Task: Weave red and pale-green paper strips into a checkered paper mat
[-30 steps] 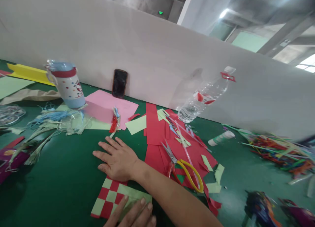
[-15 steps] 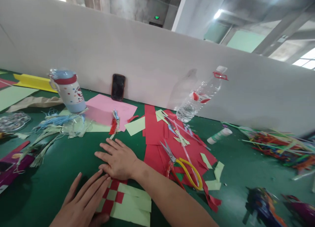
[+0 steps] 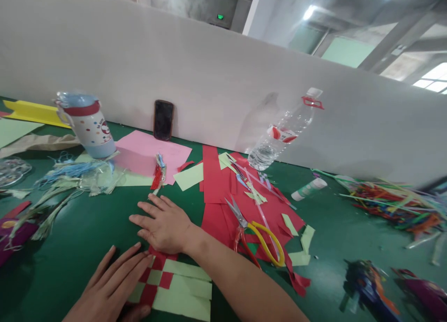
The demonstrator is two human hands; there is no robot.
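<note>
A woven mat of red and pale green paper strips [image 3: 185, 287] lies on the green table in front of me. My left hand [image 3: 113, 282] rests over its left part, fingers stretched out. Flat across its far edge lies my right hand [image 3: 164, 224], with the fingers spread and the forearm reaching over from the right. Neither hand grips anything; the mat's left and far parts are hidden beneath them. Beside my right forearm, scissors [image 3: 256, 233] with yellow and red handles lie partly open on red paper [image 3: 216, 177].
Behind stand a cartoon-printed flask [image 3: 92, 131], a phone [image 3: 163, 119] leaning on the white partition [image 3: 195, 70], and a tilted water bottle [image 3: 279, 136]. A glue stick [image 3: 309, 189] and colourful strips [image 3: 391, 203] lie right. Tassels [image 3: 75, 173] and pink paper [image 3: 139, 150] lie left.
The view has shifted slightly, so most things sit a little further left and higher. Both hands stay flat over the woven paper, with the left fingertips slightly further from the right hand.
</note>
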